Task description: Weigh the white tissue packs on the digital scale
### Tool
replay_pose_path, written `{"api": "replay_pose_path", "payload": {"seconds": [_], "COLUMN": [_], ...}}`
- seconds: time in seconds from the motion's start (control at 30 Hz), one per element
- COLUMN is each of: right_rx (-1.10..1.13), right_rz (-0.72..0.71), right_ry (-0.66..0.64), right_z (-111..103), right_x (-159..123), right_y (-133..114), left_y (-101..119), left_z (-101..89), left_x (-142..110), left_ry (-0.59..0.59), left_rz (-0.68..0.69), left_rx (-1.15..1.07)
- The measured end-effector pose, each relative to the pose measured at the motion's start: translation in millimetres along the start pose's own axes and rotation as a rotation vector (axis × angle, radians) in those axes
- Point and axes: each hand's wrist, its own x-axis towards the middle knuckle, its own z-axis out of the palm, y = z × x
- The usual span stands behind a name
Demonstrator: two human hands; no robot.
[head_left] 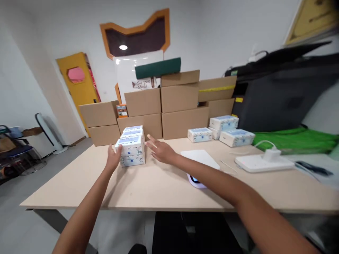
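A stack of white-and-blue tissue packs [131, 147] stands on the beige table [148, 190], several packs deep in two layers. My left hand [113, 158] rests against the stack's left side, fingers curved onto the front top pack. My right hand [160, 149] hovers just to the right of the stack with fingers spread and nothing in it, a small gap away from the packs.
Three more tissue packs [224, 131] lie at the back right. A wall of cardboard boxes [169, 106] lines the far edge. A white scale [199, 163], a white device with a charger [262, 161], green cloth [296, 140] and a dark case [286, 91] sit right.
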Motion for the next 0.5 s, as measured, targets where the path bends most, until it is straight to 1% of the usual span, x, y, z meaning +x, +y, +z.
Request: {"api": "replay_pose_path", "payload": {"seconds": [0.03, 0.07, 0.1, 0.13, 0.17, 0.2, 0.23, 0.27, 0.33, 0.4, 0.47, 0.5], "right_rx": [0.102, 0.215, 0.322, 0.403, 0.447, 0.457, 0.443, 0.416, 0.373, 0.405, 0.498, 0.539], "right_rz": [0.003, 0.026, 0.067, 0.121, 0.181, 0.241, 0.298, 0.353, 0.474, 0.637, 0.803, 0.859], "right_ry": [0.044, 0.097, 0.152, 0.203, 0.25, 0.294, 0.338, 0.383, 0.476, 0.598, 0.747, 0.814], "right_z": [-13, -26, -39, -52, -64, -76, -86, -95, -111, -121, -126, -128], "right_x": [-11, -24, -38, -53, -68, -83, -96, -108, -125, -131, -127, -124], "right_y": [12, 25, 39, 54, 71, 87, 104, 121, 154, 187, 218, 233], "left_y": [2, 6, 12, 19, 28, 38, 50, 62, 87, 108, 122, 126], "left_z": [3.6, 9.6, 18.5, 30.5, 45.8, 64.3, 85.9, 110.2, 165.1, 225.5, 287.0, 316.4], "left_x": [-7, -15, -25, -35, -46, -55, -61, -65, -60, -41, -16, -4], "left_ry": [0.061, 0.107, 0.132, 0.13, 0.098, 0.032, -0.062, -0.17, -0.368, -0.503, -0.57, -0.586], "left_rz": [0.038, 0.118, 0.237, 0.379, 0.521, 0.639, 0.718, 0.763, 0.777, 0.694, 0.492, 0.376], "left_rx": [0.062, 0.125, 0.182, 0.227, 0.255, 0.261, 0.247, 0.22, 0.144, 0.054, -0.044, -0.089]}}
